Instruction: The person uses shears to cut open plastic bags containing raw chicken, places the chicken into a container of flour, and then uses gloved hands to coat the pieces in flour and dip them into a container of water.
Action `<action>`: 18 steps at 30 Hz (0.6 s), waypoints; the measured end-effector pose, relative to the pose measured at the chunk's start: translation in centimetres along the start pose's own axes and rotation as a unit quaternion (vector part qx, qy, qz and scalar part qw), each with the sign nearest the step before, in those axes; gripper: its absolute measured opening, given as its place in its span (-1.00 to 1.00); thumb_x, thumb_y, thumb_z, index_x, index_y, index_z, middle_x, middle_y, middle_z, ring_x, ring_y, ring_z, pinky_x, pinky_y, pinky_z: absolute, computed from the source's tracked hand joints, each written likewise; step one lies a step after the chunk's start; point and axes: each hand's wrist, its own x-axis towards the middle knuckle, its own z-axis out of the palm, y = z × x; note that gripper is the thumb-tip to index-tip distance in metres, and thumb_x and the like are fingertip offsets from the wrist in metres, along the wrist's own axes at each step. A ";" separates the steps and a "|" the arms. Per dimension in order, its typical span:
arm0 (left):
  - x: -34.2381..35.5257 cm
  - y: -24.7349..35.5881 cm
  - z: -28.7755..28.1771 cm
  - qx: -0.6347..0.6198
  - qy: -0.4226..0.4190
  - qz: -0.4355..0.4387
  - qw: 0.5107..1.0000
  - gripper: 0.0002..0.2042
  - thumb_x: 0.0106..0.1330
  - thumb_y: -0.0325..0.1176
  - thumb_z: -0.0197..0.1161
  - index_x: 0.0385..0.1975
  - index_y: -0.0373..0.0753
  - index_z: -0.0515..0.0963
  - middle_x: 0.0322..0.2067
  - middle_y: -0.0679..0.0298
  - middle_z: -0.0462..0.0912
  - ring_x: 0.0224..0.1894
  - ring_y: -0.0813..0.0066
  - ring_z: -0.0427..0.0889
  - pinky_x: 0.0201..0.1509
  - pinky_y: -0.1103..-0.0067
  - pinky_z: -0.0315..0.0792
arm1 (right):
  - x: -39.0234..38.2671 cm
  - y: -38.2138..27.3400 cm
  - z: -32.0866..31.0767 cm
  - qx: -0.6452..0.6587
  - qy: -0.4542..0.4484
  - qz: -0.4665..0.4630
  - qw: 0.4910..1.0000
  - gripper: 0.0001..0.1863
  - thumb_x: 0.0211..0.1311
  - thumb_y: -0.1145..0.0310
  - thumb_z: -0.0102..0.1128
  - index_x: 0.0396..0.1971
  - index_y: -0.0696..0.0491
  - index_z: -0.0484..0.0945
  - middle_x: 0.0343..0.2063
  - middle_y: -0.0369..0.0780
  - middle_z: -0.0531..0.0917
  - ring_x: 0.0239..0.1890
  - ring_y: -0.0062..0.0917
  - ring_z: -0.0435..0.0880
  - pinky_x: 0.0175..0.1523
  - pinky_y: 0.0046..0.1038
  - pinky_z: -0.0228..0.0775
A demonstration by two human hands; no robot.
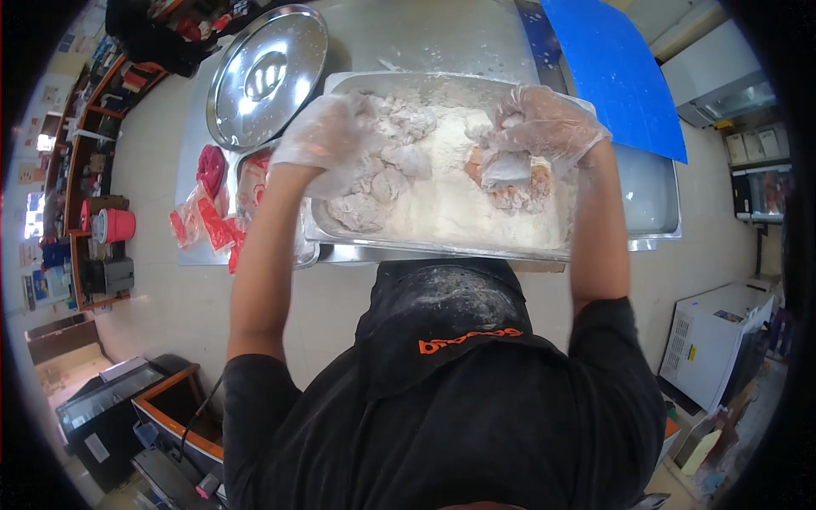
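Observation:
A wide metal tray [442,248] holds loose white flour [442,187] and pieces of what looks like raw meat. Several flour-coated meat pieces [374,187] are heaped at its left. My left hand [327,132], in a clear plastic glove, is over that heap; its fingers are smeared and partly hidden. My right hand [552,127], also gloved and dusted with flour, is over the tray's right side with its fingers curled in. What they hold, if anything, is unclear. Just below them lies an orange-brown, partly floured meat piece [531,191].
A round metal lid [268,76] stands left of the tray. Red-and-clear plastic bags [212,217] lie beside a smaller tray [306,251]. A blue board [620,76] covers part of the metal table [425,34] at right. A white appliance [714,340] stands on the right.

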 end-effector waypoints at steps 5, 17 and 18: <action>3.4 8.7 2.7 -0.006 0.073 -0.009 0.997 -0.85 0.17 -0.40 0.09 -0.36 -0.26 0.59 -0.26 0.01 0.63 -0.15 0.14 0.64 -0.07 0.37 0.51 | 3.7 4.2 6.7 -0.307 0.196 -0.073 0.928 -0.78 0.00 0.26 0.24 -0.46 0.12 0.60 -0.29 0.01 0.59 -0.21 -0.25 0.63 -0.10 -0.28 0.48; 8.3 15.2 0.9 -0.078 -0.009 0.114 0.990 -0.80 0.08 -0.33 0.20 -0.36 -0.29 0.62 -0.35 -0.04 0.64 -0.25 0.09 0.65 -0.13 0.38 0.52 | -6.8 10.2 -2.7 -0.132 0.226 -0.070 0.963 -0.77 -0.03 0.30 0.26 -0.38 0.11 0.57 -0.31 -0.11 0.59 -0.11 -0.20 0.55 -0.02 -0.27 0.37; 8.7 17.0 -0.8 -0.093 0.002 0.137 0.986 -0.79 0.08 -0.32 0.20 -0.36 -0.31 0.60 -0.38 -0.02 0.64 -0.28 0.12 0.65 -0.16 0.41 0.51 | -9.2 9.2 -5.3 -0.143 0.219 -0.050 0.964 -0.76 -0.05 0.31 0.27 -0.38 0.12 0.55 -0.35 -0.14 0.58 -0.15 -0.22 0.54 -0.05 -0.28 0.37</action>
